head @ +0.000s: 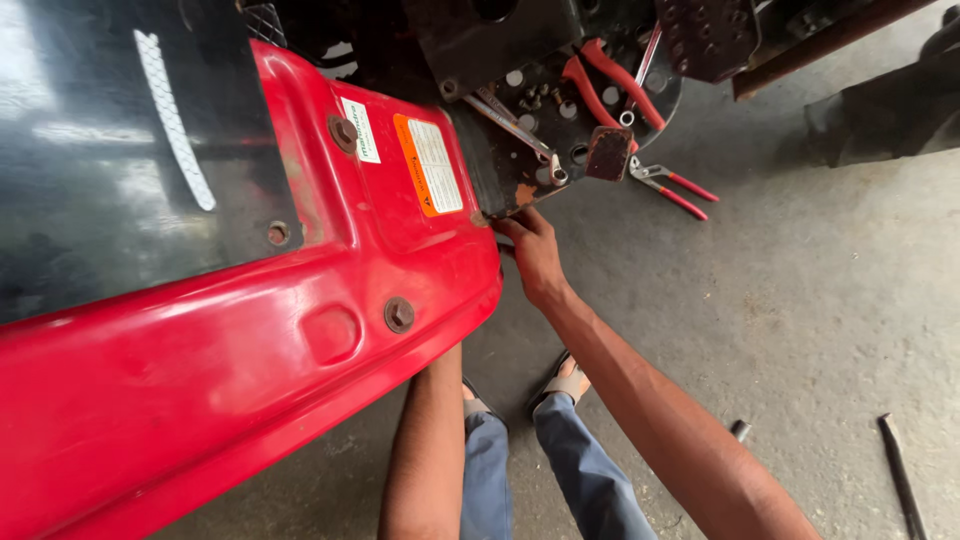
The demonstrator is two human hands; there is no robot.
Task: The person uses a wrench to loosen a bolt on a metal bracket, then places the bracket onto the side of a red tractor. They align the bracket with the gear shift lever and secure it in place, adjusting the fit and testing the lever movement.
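Observation:
A big glossy red fender [250, 340] of a machine fills the left half of the view, with rusty bolts [399, 314] along it and two stickers near its top edge. My right hand [535, 252] reaches up under the fender's right edge, fingers curled against the underside of a black rusty platform plate [520, 170]; whether it holds anything is hidden. My left forearm [425, 450] goes up beneath the red fender and the hand itself is out of sight behind it.
On the black plate lie red-handled pliers [600, 75] and a steel spanner [515, 125]. Another red-handled tool [675, 187] lies on the concrete floor [800, 300]. A dark rod [903, 478] and a small bolt [740, 430] lie at the right. My jeans and sandals show below.

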